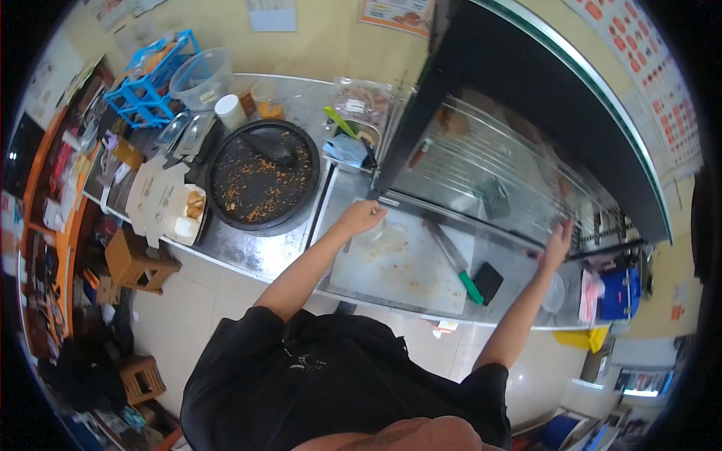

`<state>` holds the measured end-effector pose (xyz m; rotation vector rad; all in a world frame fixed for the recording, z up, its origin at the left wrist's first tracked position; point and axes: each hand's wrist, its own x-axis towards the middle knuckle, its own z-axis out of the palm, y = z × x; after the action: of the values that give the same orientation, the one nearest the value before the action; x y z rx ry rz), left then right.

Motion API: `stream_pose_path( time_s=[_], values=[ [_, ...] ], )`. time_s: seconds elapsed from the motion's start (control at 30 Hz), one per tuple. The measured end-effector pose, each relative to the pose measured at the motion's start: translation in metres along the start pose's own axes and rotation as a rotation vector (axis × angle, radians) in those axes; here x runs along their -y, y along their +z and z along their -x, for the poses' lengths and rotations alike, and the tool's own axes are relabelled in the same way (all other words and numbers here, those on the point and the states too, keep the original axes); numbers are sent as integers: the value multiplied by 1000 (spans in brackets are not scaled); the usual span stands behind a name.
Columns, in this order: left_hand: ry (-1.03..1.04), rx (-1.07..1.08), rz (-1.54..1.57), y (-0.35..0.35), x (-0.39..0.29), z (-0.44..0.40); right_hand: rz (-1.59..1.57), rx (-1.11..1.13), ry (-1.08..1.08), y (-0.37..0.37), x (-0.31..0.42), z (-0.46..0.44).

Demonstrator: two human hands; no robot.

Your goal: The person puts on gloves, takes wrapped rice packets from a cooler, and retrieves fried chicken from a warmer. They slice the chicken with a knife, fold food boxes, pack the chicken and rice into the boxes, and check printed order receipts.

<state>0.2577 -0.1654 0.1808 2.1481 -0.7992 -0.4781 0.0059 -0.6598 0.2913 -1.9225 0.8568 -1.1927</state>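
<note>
My left hand (362,217) is closed, fingers pressed together, at the lower left corner of the display cabinet (402,161). A crumpled piece of clear plastic (389,237) lies just under it; whether the fingers hold it is unclear. My right hand (557,244) reaches up to the cabinet's lower right front, fingers curled at the glass edge; what they grip is hard to make out. Between my hands lies a stained white cutting board (376,278). A long knife (451,255) with a green handle rests across its right side, beside a black flat object (489,283).
A round black pan (263,203) with brown crumbs stands to the left, near an open food box (158,199). Behind are a white-lidded jar (230,112), a clear tub (201,79) and a blue basket (150,90). A blue container (620,292) stands far right.
</note>
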Motion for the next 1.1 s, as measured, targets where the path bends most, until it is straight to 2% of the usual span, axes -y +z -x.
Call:
stream_pose_path(
  time_s=[0.1, 0.17, 0.23, 0.27, 0.3, 0.33, 0.37, 0.4, 0.43, 0.47, 0.5, 0.57, 0.6, 0.63, 0.67, 0.7, 0.77, 0.8, 0.9, 0.93, 0.97, 1.0, 1.03, 1.07, 1.1],
  values=[
    [-47, 8, 338, -28, 16, 43, -61, -12, 129, -32, -21, -29],
    [-7, -27, 519, -44, 36, 92, -102, -23, 196, -57, -59, -55],
    [190, -198, 168, -67, 49, 148, -74, -22, 178, -76, -80, -71],
    [46, -204, 404, -69, 60, 176, 23, 41, 213, -88, -84, -73],
    [-101, -224, 638, -71, 69, 205, -38, 45, 482, -97, -82, -80],
    [-261, -276, 816, -76, 75, 232, 400, 142, -2, -126, -182, -115],
    [-416, -337, 997, -83, 77, 260, 581, 169, -63, -139, -212, -127],
    [-562, -401, 1186, -87, 80, 292, 238, 119, 125, -130, -194, -111],
    [-607, -515, 1241, -79, 99, 326, -112, 9, 288, -121, -179, -97],
    [-643, -622, 1294, -62, 135, 358, 429, -10, 159, -110, -148, -71],
    [-672, -724, 1350, -41, 172, 390, 252, -197, 316, -86, -126, -44],
    [-919, -902, 1130, 11, 232, 459, 282, -55, 351, -56, -109, 1],
    [-1051, -884, 1067, 36, 251, 496, 483, 35, 158, -44, -129, 24],
    [-1182, -853, 1002, 67, 274, 540, 381, 83, 105, -30, -122, 57],
    [-1356, -602, 931, 92, 295, 588, 275, 136, 57, -17, -117, 90],
    [-1503, -336, 843, 105, 317, 621, -134, 144, 160, 8, -87, 148],
    [-1542, -183, 895, 78, 281, 640, -157, 149, 366, 52, -18, 237],
    [-1499, -328, 1048, 81, 287, 660, -156, 173, 393, 72, 5, 279],
    [-1488, -516, 1016, 48, 294, 662, -164, 375, 547, 144, 40, 391],
    [-1435, -549, 1078, 31, 303, 662, -297, 526, 576, 168, 40, 422],
    [-1380, -635, 1088, 23, 315, 669, -507, 650, 723, 194, 46, 451],
    [-1303, -674, 1089, 21, 330, 675, -678, 730, 652, 215, 46, 481],
    [-1202, -672, 1086, 12, 353, 669, -366, 686, 388, 238, 87, 505],
    [-1193, -626, 1094, -2, 371, 661, -261, 694, 244, 245, 114, 506],
    [-1205, -620, 1106, -19, 379, 654, -181, 635, 253, 249, 156, 494]
  ],
)
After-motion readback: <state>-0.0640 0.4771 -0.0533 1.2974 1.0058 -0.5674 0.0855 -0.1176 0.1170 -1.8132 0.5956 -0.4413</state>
